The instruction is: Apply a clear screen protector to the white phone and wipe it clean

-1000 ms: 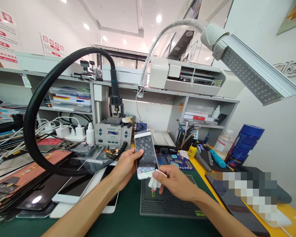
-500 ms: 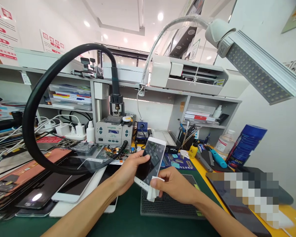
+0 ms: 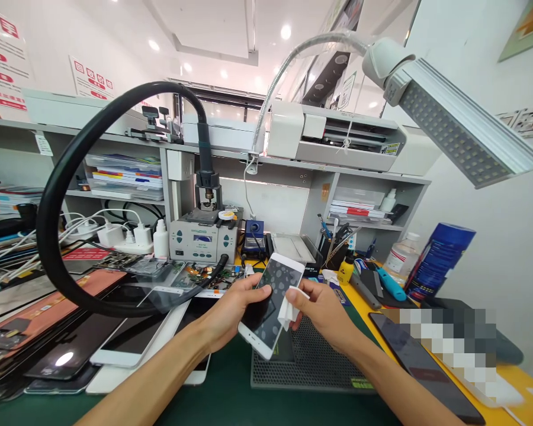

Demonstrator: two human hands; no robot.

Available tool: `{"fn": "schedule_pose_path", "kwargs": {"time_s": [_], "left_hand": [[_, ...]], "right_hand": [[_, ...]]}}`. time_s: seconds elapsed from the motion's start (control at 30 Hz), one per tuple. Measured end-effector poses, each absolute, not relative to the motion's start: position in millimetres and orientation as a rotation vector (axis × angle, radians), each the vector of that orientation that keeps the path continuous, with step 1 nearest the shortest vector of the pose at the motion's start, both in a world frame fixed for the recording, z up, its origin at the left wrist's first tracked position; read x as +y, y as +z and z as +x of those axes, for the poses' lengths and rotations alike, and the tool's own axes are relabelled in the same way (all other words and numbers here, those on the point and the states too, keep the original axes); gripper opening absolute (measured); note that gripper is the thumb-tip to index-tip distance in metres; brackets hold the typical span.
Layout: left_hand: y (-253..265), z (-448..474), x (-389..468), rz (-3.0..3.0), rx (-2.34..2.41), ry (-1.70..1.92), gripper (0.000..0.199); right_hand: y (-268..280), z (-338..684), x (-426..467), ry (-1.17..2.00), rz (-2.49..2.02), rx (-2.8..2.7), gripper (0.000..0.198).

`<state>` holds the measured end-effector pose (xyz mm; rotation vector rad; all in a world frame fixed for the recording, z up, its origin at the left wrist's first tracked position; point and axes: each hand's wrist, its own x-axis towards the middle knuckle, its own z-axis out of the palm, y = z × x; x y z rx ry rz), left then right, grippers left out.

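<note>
A white smartphone (image 3: 272,305) with a dark screen is tilted above the bench, its screen facing me. My left hand (image 3: 242,307) grips it by its left side, the thumb lying over the screen. Round spots show across the glass. In my right hand (image 3: 317,307), a crumpled white tissue (image 3: 291,307) is pinched between thumb and fingers and lies against the phone's right edge. Below both hands sits a dark perforated mat (image 3: 311,367) on the green work surface (image 3: 231,396).
Several phones and screens, among them a white phone (image 3: 131,340), lie at the left. A black hose (image 3: 48,236) loops above them. Behind stands a grey rework station (image 3: 199,239). At right are a yellow bottle (image 3: 346,269), a blue canister (image 3: 442,260) and a dark tablet-like panel (image 3: 421,367).
The tissue in my right hand has moved up from the phone's lower corner along its right edge. The phone has shifted slightly down and right in view, still in my left hand.
</note>
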<state>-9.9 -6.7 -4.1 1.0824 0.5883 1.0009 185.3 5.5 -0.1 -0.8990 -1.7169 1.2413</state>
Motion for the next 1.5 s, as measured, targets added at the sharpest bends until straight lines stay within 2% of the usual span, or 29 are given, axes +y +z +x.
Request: {"fn": "schedule_pose_path", "kwargs": {"time_s": [0.37, 0.9, 1.07, 1.33, 1.5], "left_hand": [[-9.3, -10.1, -3.9, 1.116, 0.613, 0.982, 0.035], [-11.6, -10.1, 0.9, 1.078, 0.785, 0.941, 0.025], [-8.0, -13.9, 3.4, 0.97, 0.825, 0.956, 0.022], [-0.8, -23.0, 7.0, 0.748, 0.64, 1.091, 0.023], [1.5, -26.0, 7.6, 0.621, 0.601, 1.183, 0.011]], "right_hand": [[2.5, 193.2, 17.5, 1.165, -0.914, -1.502, 0.034], [-0.4, 196.0, 22.3, 1.15, -1.081, -1.423, 0.047], [-2.1, 198.1, 27.7, 1.237, -1.116, -1.304, 0.042], [-1.0, 203.3, 30.3, 1.393, -1.06, -1.247, 0.031], [-1.6, 199.4, 25.8, 1.424, -1.068, -1.309, 0.033]]}}
